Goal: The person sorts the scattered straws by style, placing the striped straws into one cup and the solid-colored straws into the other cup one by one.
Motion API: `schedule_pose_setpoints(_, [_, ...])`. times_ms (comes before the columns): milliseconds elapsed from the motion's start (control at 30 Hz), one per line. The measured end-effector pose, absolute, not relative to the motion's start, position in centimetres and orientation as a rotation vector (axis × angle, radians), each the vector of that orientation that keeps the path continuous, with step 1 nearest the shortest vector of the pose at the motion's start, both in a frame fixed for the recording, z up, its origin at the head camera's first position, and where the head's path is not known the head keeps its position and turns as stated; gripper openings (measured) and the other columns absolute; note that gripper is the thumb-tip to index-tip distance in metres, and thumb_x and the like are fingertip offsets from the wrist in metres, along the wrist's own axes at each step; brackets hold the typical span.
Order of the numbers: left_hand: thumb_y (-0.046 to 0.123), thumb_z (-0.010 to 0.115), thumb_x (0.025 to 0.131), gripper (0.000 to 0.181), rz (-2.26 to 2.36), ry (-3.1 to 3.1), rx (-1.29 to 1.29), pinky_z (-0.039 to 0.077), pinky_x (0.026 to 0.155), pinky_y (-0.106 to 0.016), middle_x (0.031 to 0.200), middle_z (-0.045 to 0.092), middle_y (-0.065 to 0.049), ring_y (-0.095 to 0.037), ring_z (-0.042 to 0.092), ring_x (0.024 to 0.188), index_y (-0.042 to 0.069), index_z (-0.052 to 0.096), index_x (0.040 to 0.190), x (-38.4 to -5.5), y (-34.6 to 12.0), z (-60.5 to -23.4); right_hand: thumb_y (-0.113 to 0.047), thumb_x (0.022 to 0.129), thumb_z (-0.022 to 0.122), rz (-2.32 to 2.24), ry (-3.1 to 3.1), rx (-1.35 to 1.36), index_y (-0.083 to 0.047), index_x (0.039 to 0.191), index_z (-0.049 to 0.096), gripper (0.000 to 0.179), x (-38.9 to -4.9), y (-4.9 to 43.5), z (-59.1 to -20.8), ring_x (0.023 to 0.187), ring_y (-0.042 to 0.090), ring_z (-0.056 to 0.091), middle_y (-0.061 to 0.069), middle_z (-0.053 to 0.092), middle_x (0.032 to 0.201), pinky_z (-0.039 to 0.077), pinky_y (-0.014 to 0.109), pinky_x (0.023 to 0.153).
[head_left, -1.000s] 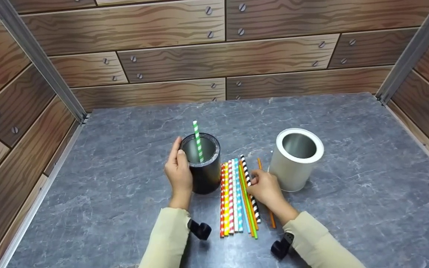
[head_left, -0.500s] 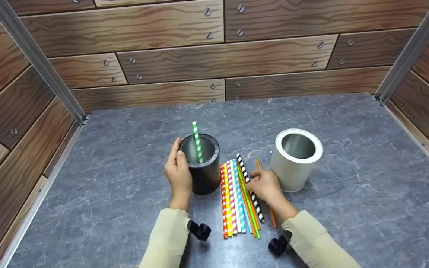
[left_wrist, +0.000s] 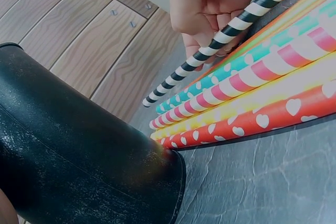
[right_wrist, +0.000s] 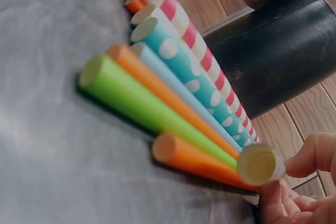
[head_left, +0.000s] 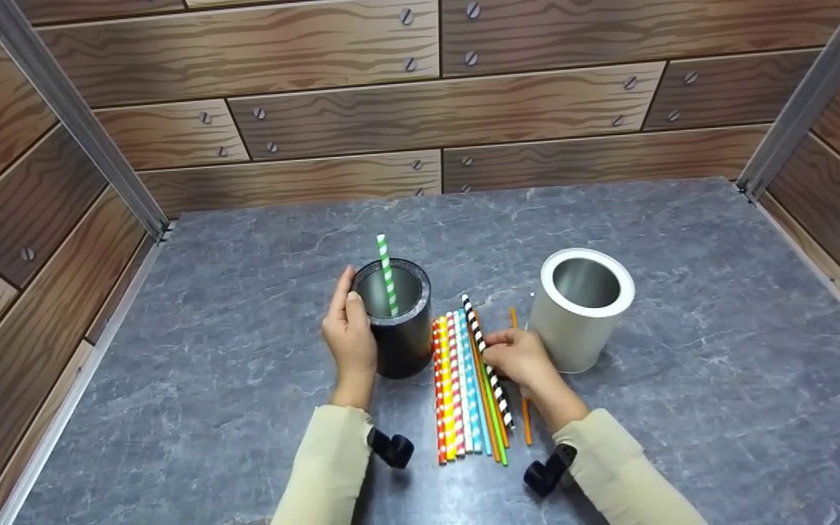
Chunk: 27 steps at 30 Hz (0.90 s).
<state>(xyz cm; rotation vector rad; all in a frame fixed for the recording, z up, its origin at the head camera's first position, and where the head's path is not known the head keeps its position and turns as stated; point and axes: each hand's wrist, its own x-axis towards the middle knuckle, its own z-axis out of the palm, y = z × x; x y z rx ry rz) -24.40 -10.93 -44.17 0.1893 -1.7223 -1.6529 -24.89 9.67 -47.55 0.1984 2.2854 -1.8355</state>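
My left hand [head_left: 351, 343] holds the left side of a black can [head_left: 404, 350], thumb on the near side. A green-and-white striped paper straw [head_left: 386, 273] stands tilted in that can. My right hand [head_left: 526, 357] pinches a black-and-white striped paper straw [left_wrist: 231, 30] between thumb and fingers. In the left wrist view this straw slants above the other straws; in the right wrist view its open end [right_wrist: 260, 165] faces the camera. Beneath and left of it lies a row of paper straws [head_left: 456, 415] in red, yellow, pink, blue, orange and green.
An open white can [head_left: 573, 343] stands just right of my right hand. A single orange straw [head_left: 526, 423] lies partly under that hand. Wood-patterned walls [head_left: 318, 124] bound the grey marbled table [head_left: 245, 364] at the back and sides.
The black-and-white straw has come away from the table, its far end shifting left over the neighbouring straws, with my right hand pinching it. My left hand and the black can stay put.
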Motion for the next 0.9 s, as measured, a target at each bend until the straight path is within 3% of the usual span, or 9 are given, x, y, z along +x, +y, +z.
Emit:
schedule_pose_setpoints(133, [0.005, 0.042, 0.092, 0.037, -1.661, -1.721, 0.185, 0.04, 0.103, -0.032, 0.127, 0.058, -0.013, -0.021, 0.05, 0.121, 0.0, 0.056, 0.126, -24.47, -11.0, -44.21, 0.006, 0.07, 0.05, -1.976, 2.178, 0.173, 0.016, 0.106, 0.056, 0.037, -24.92, 9.64, -47.84, 0.053, 0.006, 0.047, 0.001, 0.058, 0.068, 0.041, 0.018, 0.049])
schedule_pose_setpoints(367, [0.005, 0.042, 0.092, 0.037, -1.649, -1.728, 0.183, 0.04, 0.103, -0.032, 0.126, 0.058, -0.013, -0.022, 0.049, 0.122, 0.001, 0.056, 0.126, -24.45, -10.95, -44.08, 0.006, 0.076, 0.046, -2.056, 2.049, 0.179, 0.019, 0.112, 0.052, 0.039, -25.01, 9.55, -47.8, 0.053, 0.006, 0.046, 0.006, 0.059, 0.074, 0.039, 0.017, 0.047])
schedule_pose_setpoints(533, [0.005, 0.043, 0.092, 0.037, -1.635, -1.736, 0.182, 0.04, 0.102, -0.031, 0.126, 0.058, -0.013, -0.021, 0.05, 0.121, 0.001, 0.057, 0.126, -24.43, -10.98, -44.09, 0.006, 0.077, 0.04, -2.108, 1.954, 0.18, 0.02, 0.121, 0.045, 0.046, -24.95, 9.64, -47.65, 0.065, 0.011, 0.052, 0.011, 0.057, 0.086, 0.045, 0.019, 0.055])
schedule_pose_setpoints(700, [0.005, 0.042, 0.092, 0.037, -1.63, -1.741, 0.181, 0.043, 0.097, -0.031, 0.126, 0.058, -0.013, -0.02, 0.055, 0.111, 0.001, 0.056, 0.126, -24.4, -11.02, -44.16, 0.007, 0.078, 0.037, -2.129, 1.899, 0.154, 0.019, 0.123, 0.043, 0.047, -24.84, 9.65, -47.61, 0.073, 0.016, 0.055, 0.013, 0.056, 0.089, 0.048, 0.024, 0.062])
schedule_pose_setpoints(900, [0.005, 0.044, 0.092, 0.037, -1.633, -1.742, 0.195, 0.039, 0.103, -0.032, 0.126, 0.058, -0.012, -0.021, 0.049, 0.122, 0.002, 0.057, 0.126, -24.33, -10.97, -44.16, 0.008, 0.078, 0.037, -2.159, 1.87, 0.121, 0.019, 0.118, 0.045, 0.042, -24.81, 9.71, -47.58, 0.073, 0.017, 0.055, 0.012, 0.056, 0.087, 0.049, 0.026, 0.063])
